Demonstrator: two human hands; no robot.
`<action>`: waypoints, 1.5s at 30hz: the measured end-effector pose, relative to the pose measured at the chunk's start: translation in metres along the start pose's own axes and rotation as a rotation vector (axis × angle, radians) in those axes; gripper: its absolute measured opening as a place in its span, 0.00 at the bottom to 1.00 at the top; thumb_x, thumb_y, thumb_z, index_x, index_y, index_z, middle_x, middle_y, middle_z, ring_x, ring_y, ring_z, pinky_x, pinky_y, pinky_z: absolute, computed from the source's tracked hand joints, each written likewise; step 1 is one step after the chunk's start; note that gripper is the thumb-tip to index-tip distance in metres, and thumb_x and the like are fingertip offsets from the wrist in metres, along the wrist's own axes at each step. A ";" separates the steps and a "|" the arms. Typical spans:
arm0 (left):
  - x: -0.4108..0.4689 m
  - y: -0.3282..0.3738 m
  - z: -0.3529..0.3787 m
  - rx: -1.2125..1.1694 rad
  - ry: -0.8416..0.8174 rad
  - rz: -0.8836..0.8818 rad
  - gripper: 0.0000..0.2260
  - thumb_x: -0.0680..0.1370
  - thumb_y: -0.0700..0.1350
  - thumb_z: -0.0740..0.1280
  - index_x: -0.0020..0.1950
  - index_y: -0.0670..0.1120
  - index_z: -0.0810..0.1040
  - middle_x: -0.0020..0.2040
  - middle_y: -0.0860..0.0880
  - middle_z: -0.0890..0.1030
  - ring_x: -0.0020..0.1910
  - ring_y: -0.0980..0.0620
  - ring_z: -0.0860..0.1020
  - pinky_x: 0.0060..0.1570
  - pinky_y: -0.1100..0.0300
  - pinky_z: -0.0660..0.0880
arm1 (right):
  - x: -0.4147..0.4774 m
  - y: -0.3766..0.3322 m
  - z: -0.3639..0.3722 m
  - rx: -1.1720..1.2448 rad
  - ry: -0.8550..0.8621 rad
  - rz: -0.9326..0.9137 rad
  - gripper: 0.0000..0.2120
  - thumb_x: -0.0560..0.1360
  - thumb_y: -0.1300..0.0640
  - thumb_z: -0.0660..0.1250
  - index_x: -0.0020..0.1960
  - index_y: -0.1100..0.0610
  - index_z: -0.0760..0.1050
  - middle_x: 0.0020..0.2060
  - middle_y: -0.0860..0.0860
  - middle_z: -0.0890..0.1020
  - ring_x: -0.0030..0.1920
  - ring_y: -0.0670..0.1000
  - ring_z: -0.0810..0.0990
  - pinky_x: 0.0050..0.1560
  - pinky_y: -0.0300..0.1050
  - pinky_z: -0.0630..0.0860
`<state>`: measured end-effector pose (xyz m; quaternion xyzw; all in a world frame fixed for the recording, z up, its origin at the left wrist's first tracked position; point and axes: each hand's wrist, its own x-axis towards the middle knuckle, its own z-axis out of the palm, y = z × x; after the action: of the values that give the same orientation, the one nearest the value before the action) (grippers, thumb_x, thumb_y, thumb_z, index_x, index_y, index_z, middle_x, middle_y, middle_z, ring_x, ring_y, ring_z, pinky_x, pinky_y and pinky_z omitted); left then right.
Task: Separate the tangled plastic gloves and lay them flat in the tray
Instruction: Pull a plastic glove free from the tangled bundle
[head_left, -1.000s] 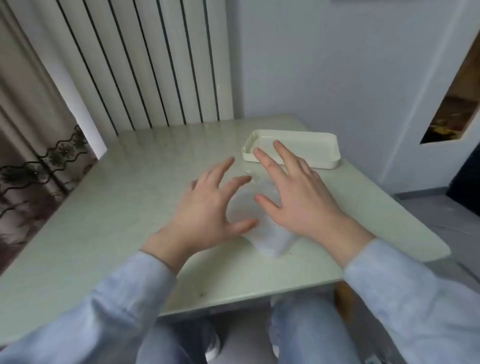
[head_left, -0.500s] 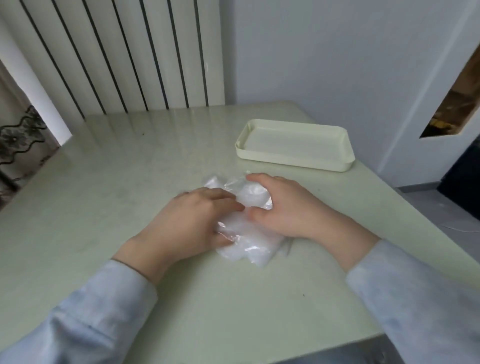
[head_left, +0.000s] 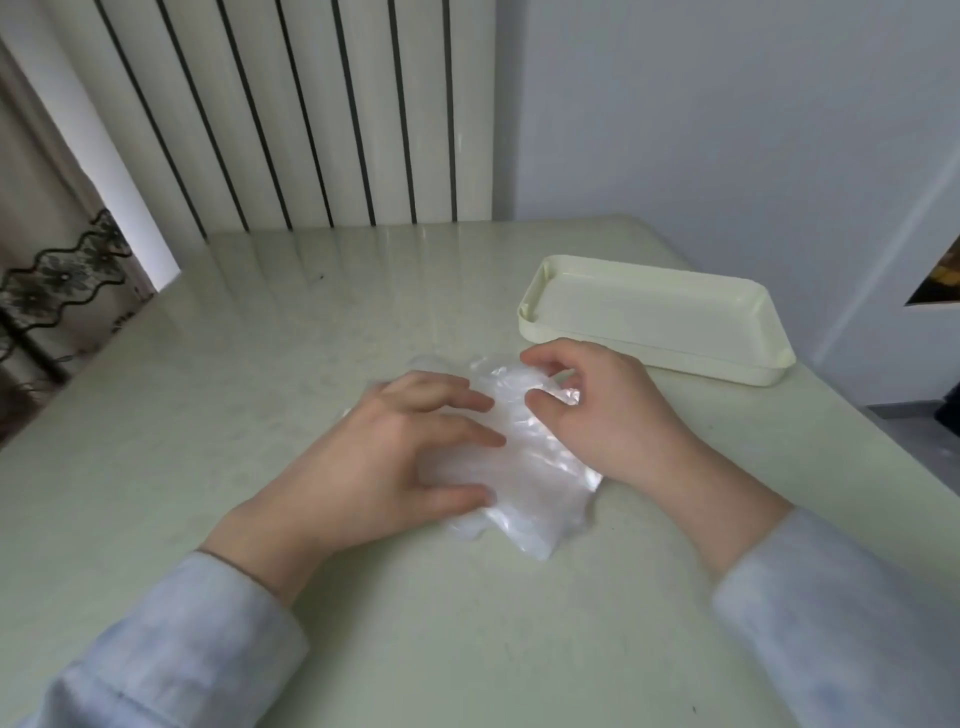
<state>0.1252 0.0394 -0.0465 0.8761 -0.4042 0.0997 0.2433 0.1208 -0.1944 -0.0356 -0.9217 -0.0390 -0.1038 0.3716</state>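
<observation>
Nearest to the camera, two light blue sleeves (head_left: 171, 639) come in over the pale green table (head_left: 467, 649). The left hand (head_left: 395, 457) lies open, with the fingers almost straight and spread, and it presses on the left side of the plastic gloves (head_left: 530, 483). The gloves are one crumpled clear bundle on the table between the two hands. The right hand (head_left: 608, 421) has curled fingers, and its thumb and forefinger seem to pinch the film at the far edge of the bundle.

I judge that the step is to free the first glove. To do it well, the left hand should hold the bundle down with a flat palm, while the right hand takes only one layer and peels it slowly up and away. Thin film clings to itself, so a fast pull may lift the whole bundle or stretch a finger of the glove.

Just behind the right hand stands the cream tray (head_left: 701, 358), with nothing in it yet. Farther back there is a ribbed white panel (head_left: 311, 114).
</observation>
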 end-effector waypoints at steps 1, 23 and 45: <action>0.000 0.001 0.000 -0.023 0.005 0.015 0.14 0.74 0.63 0.70 0.56 0.60 0.84 0.64 0.59 0.79 0.69 0.56 0.73 0.65 0.47 0.73 | 0.000 0.000 -0.001 -0.016 -0.001 -0.012 0.16 0.76 0.53 0.70 0.64 0.45 0.79 0.56 0.43 0.81 0.54 0.45 0.78 0.59 0.38 0.72; 0.002 0.028 -0.005 -0.739 0.304 -0.441 0.09 0.77 0.50 0.70 0.44 0.48 0.87 0.37 0.50 0.84 0.35 0.55 0.77 0.31 0.57 0.73 | -0.013 -0.002 -0.011 0.202 -0.241 -0.207 0.08 0.76 0.47 0.72 0.50 0.49 0.85 0.44 0.45 0.86 0.48 0.44 0.84 0.52 0.49 0.78; 0.012 0.029 -0.016 -0.880 0.705 -0.680 0.09 0.84 0.47 0.63 0.50 0.49 0.84 0.40 0.50 0.86 0.37 0.55 0.83 0.38 0.65 0.76 | -0.012 -0.006 -0.011 0.149 -0.225 -0.136 0.26 0.68 0.55 0.81 0.62 0.40 0.76 0.46 0.41 0.83 0.48 0.40 0.79 0.48 0.30 0.71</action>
<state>0.1115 0.0231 -0.0180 0.6885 -0.0038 0.1238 0.7145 0.1062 -0.1974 -0.0265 -0.8926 -0.1503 -0.0215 0.4245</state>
